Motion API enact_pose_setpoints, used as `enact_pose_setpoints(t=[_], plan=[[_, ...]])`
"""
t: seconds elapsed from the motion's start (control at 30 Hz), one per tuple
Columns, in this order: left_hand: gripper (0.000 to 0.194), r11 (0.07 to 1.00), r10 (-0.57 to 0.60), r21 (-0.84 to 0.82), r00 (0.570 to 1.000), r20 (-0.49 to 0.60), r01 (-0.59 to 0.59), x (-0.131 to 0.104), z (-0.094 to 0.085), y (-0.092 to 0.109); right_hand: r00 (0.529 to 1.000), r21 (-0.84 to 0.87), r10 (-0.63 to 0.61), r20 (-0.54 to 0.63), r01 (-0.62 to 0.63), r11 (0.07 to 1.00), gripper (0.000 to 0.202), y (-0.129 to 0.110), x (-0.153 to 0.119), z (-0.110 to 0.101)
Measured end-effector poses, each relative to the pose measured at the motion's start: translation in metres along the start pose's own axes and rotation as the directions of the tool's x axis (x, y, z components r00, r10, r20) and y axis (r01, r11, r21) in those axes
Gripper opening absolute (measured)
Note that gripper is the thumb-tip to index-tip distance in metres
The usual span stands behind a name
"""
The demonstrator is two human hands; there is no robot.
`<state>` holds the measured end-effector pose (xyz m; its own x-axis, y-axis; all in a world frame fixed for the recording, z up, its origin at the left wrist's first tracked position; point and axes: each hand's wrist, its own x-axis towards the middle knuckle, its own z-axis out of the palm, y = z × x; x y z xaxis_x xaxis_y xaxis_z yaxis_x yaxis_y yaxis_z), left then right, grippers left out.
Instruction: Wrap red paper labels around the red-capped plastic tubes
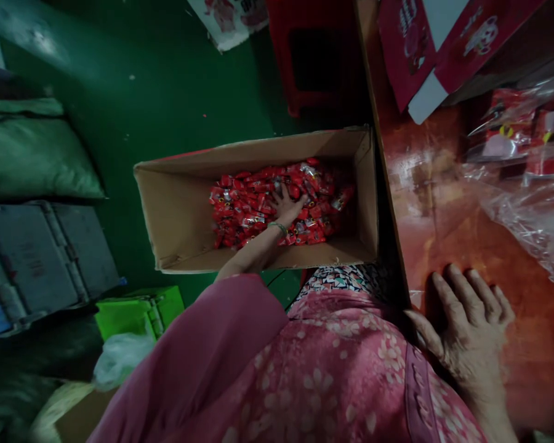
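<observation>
My left hand [287, 206], with a green bracelet at the wrist, reaches down into a long cardboard box [180, 212]. Its fingers are spread over a heap of small red wrapped packets [240, 212], and the fingertips touch the top ones. What is inside the wrappers cannot be made out. Over on the right, my right hand [471, 320] lies palm down on the reddish-brown wooden table [425, 203], fingers apart, holding nothing.
On the table are clear plastic bags [517, 197] with red printed packs and an open pink-red carton [415, 55]. A red plastic stool [300, 92] stands beyond the box. Grey crates [32, 252], a green sack [32, 147] and a bright green crate [129, 314] are at left.
</observation>
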<state>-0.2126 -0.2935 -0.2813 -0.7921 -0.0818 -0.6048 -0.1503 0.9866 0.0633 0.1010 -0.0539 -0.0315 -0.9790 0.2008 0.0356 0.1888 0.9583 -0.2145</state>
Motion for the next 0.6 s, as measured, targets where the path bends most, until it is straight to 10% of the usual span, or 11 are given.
enact_pose_setpoints(t=[0.33,0.6], plan=[[0.105,0.987,0.149,-0.076,0.986,0.076,-0.143,-0.049,0.046,0.08,1.0,0.001,0.0,-0.01,0.0,1.0,0.078,-0.001,0.002,0.0],[0.108,0.973,0.181,-0.164,0.979,0.092,-0.164,-0.052,0.037,0.075,0.999,-0.003,-0.022,-0.041,0.022,1.0,0.078,0.005,-0.001,0.005]])
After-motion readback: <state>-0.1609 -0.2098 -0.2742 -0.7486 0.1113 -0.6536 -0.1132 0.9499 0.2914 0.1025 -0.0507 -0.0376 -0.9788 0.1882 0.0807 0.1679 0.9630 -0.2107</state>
